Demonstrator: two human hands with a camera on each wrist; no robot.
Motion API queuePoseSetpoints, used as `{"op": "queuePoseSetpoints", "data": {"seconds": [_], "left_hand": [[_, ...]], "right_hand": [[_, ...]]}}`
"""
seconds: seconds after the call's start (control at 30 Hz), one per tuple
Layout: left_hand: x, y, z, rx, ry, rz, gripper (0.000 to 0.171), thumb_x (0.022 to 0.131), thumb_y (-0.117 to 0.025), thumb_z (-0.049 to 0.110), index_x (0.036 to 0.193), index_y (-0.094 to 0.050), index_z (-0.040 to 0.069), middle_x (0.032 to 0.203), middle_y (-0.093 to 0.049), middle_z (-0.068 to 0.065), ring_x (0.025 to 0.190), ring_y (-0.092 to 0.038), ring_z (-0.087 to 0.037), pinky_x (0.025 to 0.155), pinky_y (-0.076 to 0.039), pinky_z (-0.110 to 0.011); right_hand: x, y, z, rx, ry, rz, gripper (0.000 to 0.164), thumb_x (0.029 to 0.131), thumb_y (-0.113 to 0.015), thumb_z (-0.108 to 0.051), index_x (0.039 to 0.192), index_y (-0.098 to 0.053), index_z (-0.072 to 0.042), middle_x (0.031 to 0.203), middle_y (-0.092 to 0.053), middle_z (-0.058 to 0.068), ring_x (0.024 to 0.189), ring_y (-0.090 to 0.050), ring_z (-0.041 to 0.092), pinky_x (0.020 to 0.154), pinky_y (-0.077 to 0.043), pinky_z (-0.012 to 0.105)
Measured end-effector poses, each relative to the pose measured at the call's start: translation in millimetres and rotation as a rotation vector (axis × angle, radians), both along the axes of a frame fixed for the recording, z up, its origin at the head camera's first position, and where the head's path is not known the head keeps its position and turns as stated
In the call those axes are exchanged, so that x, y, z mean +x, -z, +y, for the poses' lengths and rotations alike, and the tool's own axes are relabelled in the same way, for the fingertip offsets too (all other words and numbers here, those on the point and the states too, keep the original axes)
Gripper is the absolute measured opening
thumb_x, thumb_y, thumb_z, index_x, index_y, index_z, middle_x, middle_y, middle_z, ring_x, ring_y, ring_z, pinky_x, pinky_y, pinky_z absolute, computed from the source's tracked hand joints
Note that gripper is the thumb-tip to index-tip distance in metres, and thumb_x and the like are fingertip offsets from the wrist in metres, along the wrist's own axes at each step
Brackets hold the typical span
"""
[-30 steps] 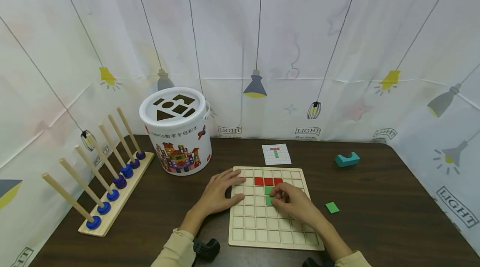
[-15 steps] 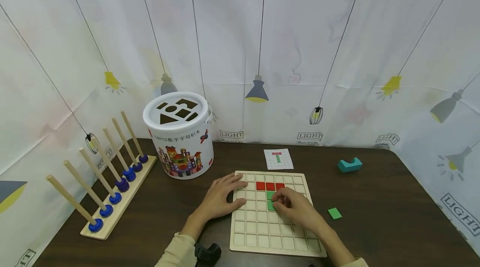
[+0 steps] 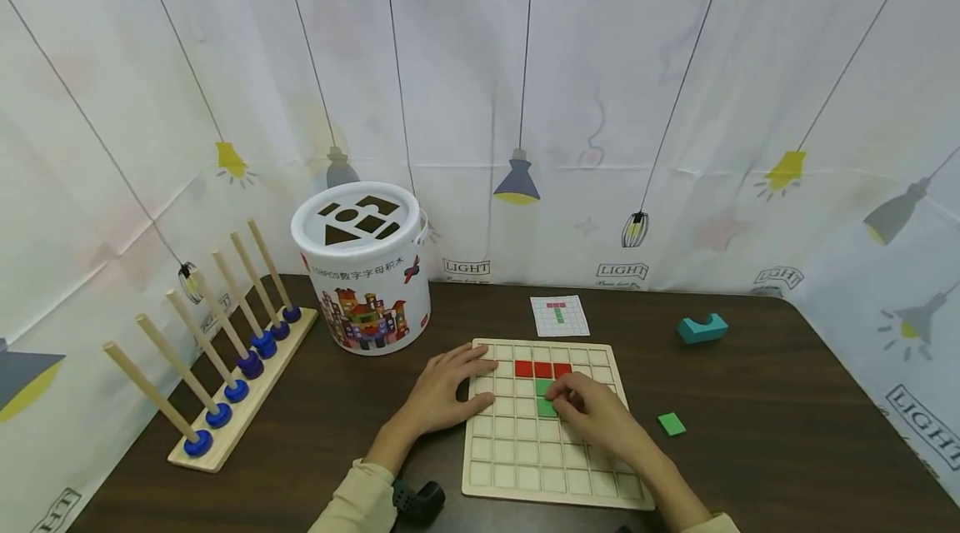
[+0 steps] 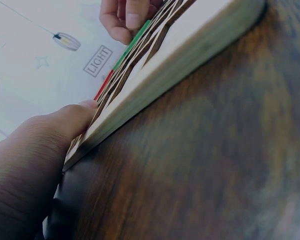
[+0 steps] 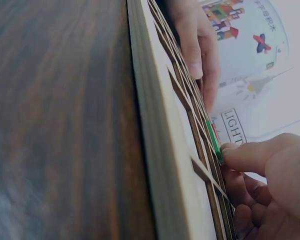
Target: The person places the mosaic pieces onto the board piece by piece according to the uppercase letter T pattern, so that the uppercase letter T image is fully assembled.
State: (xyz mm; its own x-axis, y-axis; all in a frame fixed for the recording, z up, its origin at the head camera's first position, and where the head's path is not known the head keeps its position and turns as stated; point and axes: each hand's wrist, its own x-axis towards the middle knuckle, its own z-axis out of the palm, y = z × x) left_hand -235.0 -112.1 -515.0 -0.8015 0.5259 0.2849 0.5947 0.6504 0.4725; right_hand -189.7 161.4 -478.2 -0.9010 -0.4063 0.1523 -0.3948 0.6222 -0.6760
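A pale wooden grid board [image 3: 517, 451] lies on the dark table. Three red tiles [image 3: 523, 369] form a row in its upper part. Below the middle one, a green tile [image 3: 542, 387] and a lower green tile [image 3: 546, 408] sit in a column. My right hand [image 3: 596, 419] has curled fingers and pinches at the lower green tile's right side; its thumb touches green in the right wrist view, while the fingertips are partly hidden. My left hand [image 3: 441, 394] rests with spread, relaxed fingers on the board's left edge.
A loose green tile [image 3: 672, 424] lies right of the board. Behind stand a printed pattern card [image 3: 576, 326] and a teal arch block [image 3: 702, 331]. At the left are a white bucket [image 3: 365, 266] and a peg stand [image 3: 247, 412] with blue rings on upright rods.
The head view has shifted slightly. Both hands keep nearly the same places on the board, and the tiles stay in the same cells.
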Motion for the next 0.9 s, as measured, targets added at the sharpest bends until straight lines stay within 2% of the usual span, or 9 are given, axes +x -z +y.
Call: {"op": "queuePoseSetpoints", "data": {"seconds": [0.3, 0.5, 0.7, 0.9], "left_hand": [[0.7, 0.2, 1.8, 0.009, -0.001, 0.000, 0.050, 0.089, -0.057, 0.050, 0.135, -0.053, 0.029, 0.149, -0.040, 0.001, 0.142, -0.030, -0.026, 0.107, -0.025, -0.059], [-0.1, 0.3, 2.8, -0.010, -0.003, -0.012, 0.051, 0.089, -0.056, 0.051, 0.135, -0.053, 0.030, 0.150, -0.039, 0.003, 0.143, -0.029, -0.024, 0.108, -0.025, -0.057], [-2.3, 0.3, 4.4, -0.017, 0.001, -0.014, 0.051, 0.089, -0.055, 0.053, 0.135, -0.052, 0.031, 0.150, -0.039, 0.004, 0.143, -0.028, -0.024, 0.108, -0.026, -0.055], [-2.7, -2.3, -1.7, -0.007, 0.001, -0.024, 0.051, 0.089, -0.057, 0.052, 0.135, -0.052, 0.031, 0.150, -0.038, 0.003, 0.143, -0.028, -0.024, 0.109, -0.025, -0.055]], "right_hand": [[-0.7, 0.2, 0.4, 0.004, -0.006, 0.060, 0.011, 0.091, -0.061, -0.007, 0.102, -0.061, -0.009, 0.082, -0.054, -0.004, 0.068, -0.048, 0.003, 0.061, -0.043, 0.019], [0.0, 1.5, 0.9, 0.001, 0.004, 0.031, 0.011, 0.091, -0.060, -0.009, 0.102, -0.061, -0.010, 0.081, -0.054, -0.005, 0.068, -0.048, 0.003, 0.060, -0.043, 0.019], [1.1, -0.4, 2.3, 0.002, 0.007, 0.060, 0.012, 0.090, -0.061, -0.008, 0.102, -0.061, -0.010, 0.082, -0.054, -0.005, 0.069, -0.048, 0.003, 0.062, -0.042, 0.019], [-1.0, -2.2, -0.5, -0.005, -0.020, 0.031, 0.010, 0.091, -0.060, -0.010, 0.101, -0.061, -0.012, 0.084, -0.055, -0.005, 0.071, -0.050, 0.005, 0.064, -0.044, 0.020]]}}
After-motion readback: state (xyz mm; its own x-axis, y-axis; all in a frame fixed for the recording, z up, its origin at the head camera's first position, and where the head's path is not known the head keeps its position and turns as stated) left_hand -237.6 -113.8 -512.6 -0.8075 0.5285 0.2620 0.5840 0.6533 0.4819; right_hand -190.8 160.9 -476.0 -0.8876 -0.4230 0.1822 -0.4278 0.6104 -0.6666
